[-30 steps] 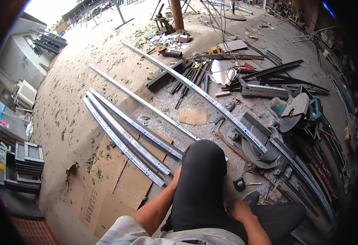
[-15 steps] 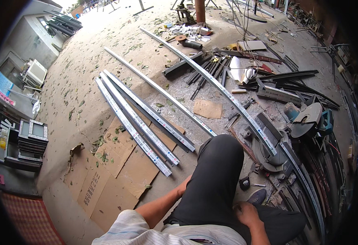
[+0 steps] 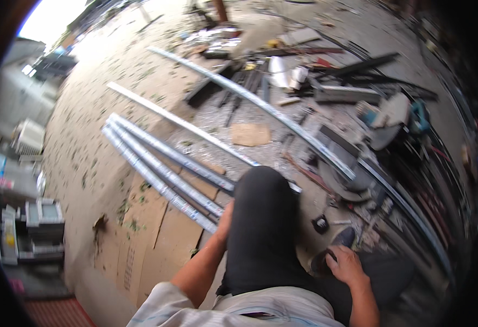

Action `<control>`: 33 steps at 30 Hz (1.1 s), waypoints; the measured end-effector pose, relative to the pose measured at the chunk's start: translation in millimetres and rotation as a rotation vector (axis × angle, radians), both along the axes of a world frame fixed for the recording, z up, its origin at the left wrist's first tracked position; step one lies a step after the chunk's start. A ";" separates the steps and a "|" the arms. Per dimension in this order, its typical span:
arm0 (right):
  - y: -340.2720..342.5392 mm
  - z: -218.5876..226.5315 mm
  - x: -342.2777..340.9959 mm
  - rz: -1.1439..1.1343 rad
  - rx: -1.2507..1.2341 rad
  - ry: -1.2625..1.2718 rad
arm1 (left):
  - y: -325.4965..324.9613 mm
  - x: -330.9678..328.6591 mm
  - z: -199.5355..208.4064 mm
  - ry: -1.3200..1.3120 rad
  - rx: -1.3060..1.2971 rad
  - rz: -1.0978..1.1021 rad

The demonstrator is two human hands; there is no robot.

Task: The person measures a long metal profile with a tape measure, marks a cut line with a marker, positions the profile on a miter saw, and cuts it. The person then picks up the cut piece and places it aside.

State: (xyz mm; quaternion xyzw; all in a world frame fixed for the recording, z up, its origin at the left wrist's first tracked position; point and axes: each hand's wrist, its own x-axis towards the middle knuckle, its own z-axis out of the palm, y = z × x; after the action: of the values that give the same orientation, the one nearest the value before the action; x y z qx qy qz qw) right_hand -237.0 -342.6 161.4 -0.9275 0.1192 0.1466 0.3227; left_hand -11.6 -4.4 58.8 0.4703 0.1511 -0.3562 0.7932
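My left hand (image 3: 226, 220) reaches down beside my raised left knee. The leg hides its fingers, and it is near the close ends of several wrapped metal profiles (image 3: 165, 177). My right hand (image 3: 345, 264) is over my lower right leg, its fingers curled in; something dark shows between thumb and fingers, too blurred to name. A single thin profile (image 3: 181, 122) passes ahead of my knee. Farther right, a longer profile (image 3: 258, 103) runs up to a miter saw (image 3: 394, 122) with a round base. A small black tape measure (image 3: 320, 223) lies on the ground near my shoe (image 3: 344, 236).
Flattened cardboard (image 3: 146, 234) lies beneath the bundled profiles. Dark offcuts (image 3: 353, 95) are piled beyond the saw, and more long bars (image 3: 413, 201) lie along the right. Stacked frames (image 3: 42, 223) stand at the left. A small cardboard piece (image 3: 251, 134) lies ahead.
The view has shifted and blurred. My left hand has moved forward along the knee towards the profile ends. My right hand has lifted from the leg and moved forward.
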 end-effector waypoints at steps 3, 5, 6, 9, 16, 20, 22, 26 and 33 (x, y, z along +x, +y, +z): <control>-15.6 10.4 -4.3 -0.021 -0.050 -0.021 | 14.8 -14.5 -18.9 0.067 -0.014 -0.046; -23.9 8.6 -9.9 -0.082 -0.044 -0.049 | 16.5 -23.2 -23.1 0.081 0.000 -0.078; -26.6 15.0 -12.6 -0.117 -0.047 -0.023 | 12.8 -27.1 -27.8 0.090 -0.005 -0.102; -22.3 21.3 -12.0 -0.143 -0.011 0.030 | 15.6 -36.8 -27.8 0.103 0.014 -0.137; -18.0 4.3 -5.2 -0.089 0.003 0.008 | 15.7 -36.1 -22.9 0.085 0.024 -0.176; -16.3 3.6 -2.4 -0.054 -0.002 -0.001 | 17.9 -38.3 -21.0 0.077 0.030 -0.158; -17.4 3.3 -2.4 -0.046 -0.006 -0.003 | 16.3 -39.4 -22.0 0.078 0.031 -0.153; -19.0 7.2 -4.2 -0.053 0.007 -0.038 | 11.0 -36.6 -21.2 0.073 0.037 -0.152; -32.0 20.6 -2.3 -0.084 0.011 -0.060 | 3.1 -20.7 -13.1 0.028 0.079 -0.078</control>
State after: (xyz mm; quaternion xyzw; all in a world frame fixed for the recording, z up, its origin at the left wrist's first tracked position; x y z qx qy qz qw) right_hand -239.4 -374.6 182.0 -0.9239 0.1473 0.1057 0.3370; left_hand -32.3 -1.4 45.7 0.5019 0.1576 -0.3870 0.7573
